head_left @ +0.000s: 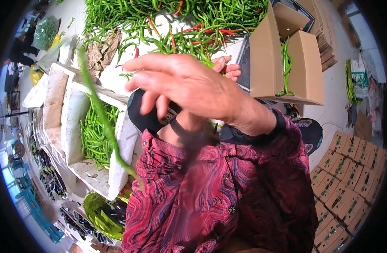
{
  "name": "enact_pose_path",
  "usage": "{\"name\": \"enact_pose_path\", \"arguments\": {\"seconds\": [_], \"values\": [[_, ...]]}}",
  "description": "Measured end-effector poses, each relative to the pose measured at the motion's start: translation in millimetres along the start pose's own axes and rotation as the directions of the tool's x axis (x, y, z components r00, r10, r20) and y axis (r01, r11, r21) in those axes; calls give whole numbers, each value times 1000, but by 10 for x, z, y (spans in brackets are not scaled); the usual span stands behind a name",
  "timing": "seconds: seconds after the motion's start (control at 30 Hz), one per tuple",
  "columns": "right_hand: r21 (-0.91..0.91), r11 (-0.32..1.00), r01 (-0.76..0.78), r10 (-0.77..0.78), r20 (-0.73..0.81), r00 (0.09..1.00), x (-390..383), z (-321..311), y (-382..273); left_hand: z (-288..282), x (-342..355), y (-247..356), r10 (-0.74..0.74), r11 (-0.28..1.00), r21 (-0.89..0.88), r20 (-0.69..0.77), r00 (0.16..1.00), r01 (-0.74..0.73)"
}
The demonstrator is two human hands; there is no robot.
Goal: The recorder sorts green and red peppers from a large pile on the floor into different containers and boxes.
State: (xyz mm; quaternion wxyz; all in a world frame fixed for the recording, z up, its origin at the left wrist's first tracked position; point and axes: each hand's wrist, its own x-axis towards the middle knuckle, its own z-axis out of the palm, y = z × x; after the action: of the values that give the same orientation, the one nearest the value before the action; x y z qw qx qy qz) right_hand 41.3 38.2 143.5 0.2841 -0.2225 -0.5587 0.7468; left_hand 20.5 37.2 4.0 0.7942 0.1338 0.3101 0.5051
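Observation:
My right hand (189, 82) reaches across to the left, over my left wrist. Its fingers are spread and hold nothing. A long green chili pepper (104, 120), blurred by motion, is in the air to the left of it, above a white foam box (69, 122). Partly hidden beneath the right hand, my left hand (230, 69) has its fingers curled around green chili peppers, of which only small bits show. More green chili peppers (101, 139) lie inside the foam box. Ahead spreads a large heap of green chili peppers (176, 17) with some red ones among them.
An open cardboard box (265, 55) stands to the right, with a few green peppers (286, 67) at its flap. Stacked cartons (345, 177) fill the lower right. Crumpled brown leaves or paper (101, 52) lie by the heap. A yellow-green bag (101, 215) holds dark vegetables.

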Motion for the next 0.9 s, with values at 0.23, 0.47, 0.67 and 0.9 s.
{"name": "enact_pose_path", "arguments": {"seconds": [0.23,0.47,0.67,0.9], "values": [[-477,812,-336,30,-541,840,-799,-790,475,47,-94,134,116,988,-99,1,993,-115],[-608,666,-432,16,-568,823,-961,-671,600,209,-151,195,44,979,192,127,991,-68],[-126,956,-264,169,-501,849,-1199,-948,680,273,-129,116,38,967,233,278,960,-106],[330,886,-326,425,-297,855,-1344,-920,378,246,-89,131,112,983,104,310,944,-151]]}}
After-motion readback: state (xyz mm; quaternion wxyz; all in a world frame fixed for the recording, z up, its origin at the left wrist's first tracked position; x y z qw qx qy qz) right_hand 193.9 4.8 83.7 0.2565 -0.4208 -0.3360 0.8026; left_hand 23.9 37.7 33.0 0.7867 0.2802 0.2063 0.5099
